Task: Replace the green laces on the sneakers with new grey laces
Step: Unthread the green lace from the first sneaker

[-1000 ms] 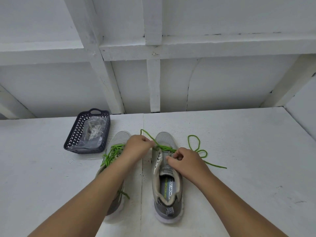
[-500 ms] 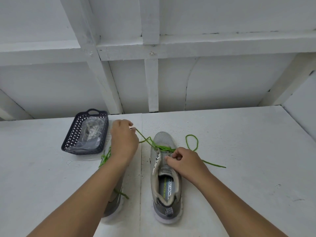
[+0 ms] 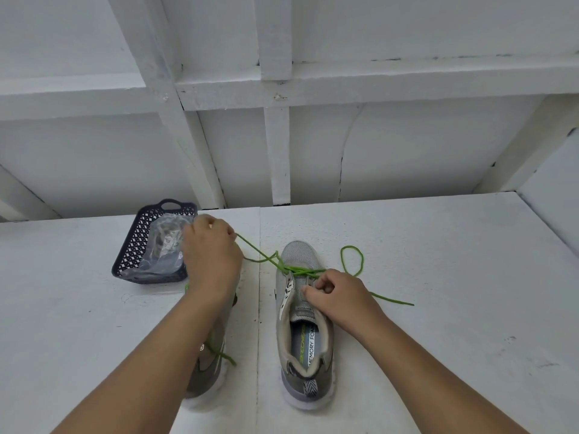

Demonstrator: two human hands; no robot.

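Two hands busy: left hand (image 3: 210, 255) pinches green lace (image 3: 261, 256), strand running right-and-toward-me to right sneaker (image 3: 302, 311) eyelets; right hand (image 3: 340, 296) fingers clamp its tongue.

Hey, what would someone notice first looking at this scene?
The bright green lace stands out, stretched from the right sneaker to the left hand, which pinches it up and leftward. The right hand grips the sneaker's tongue area. Behind on the left sits a dark basket holding a clear packet.
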